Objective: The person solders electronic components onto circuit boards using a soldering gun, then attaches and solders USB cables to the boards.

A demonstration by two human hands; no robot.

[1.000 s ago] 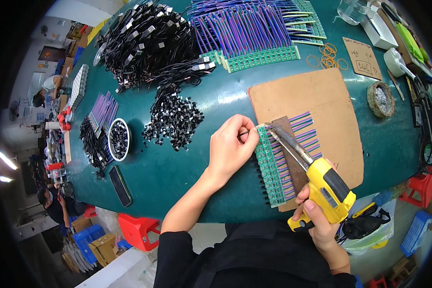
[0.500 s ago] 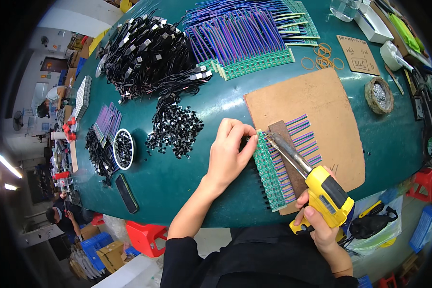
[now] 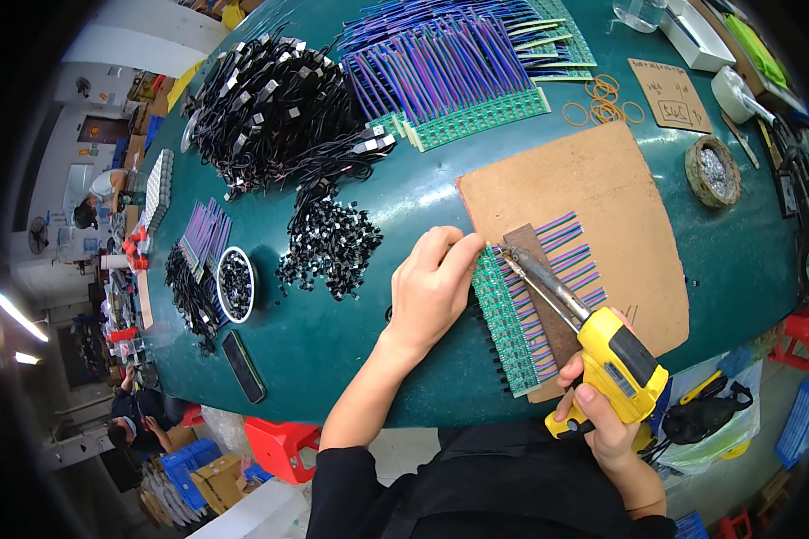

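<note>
Right hand (image 3: pixel 607 422): fingers clenched around the grip of a yellow soldering gun (image 3: pixel 616 364).
Soldering gun direction: long axis runs diagonally; metal tip points up-left, away from the person, ending just beside the left fingertips.
Left hand (image 3: pixel 431 283): fingers pinched at the far end of a green circuit strip (image 3: pixel 505 323).
Strip position: lies under both hands on brown cardboard (image 3: pixel 602 198), on the teal counter (image 3: pixel 333 359).

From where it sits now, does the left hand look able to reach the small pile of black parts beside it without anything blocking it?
Probably yes. The left hand rests at the green strip's edge, and the black parts pile lies just to its left across bare green tabletop.
</note>
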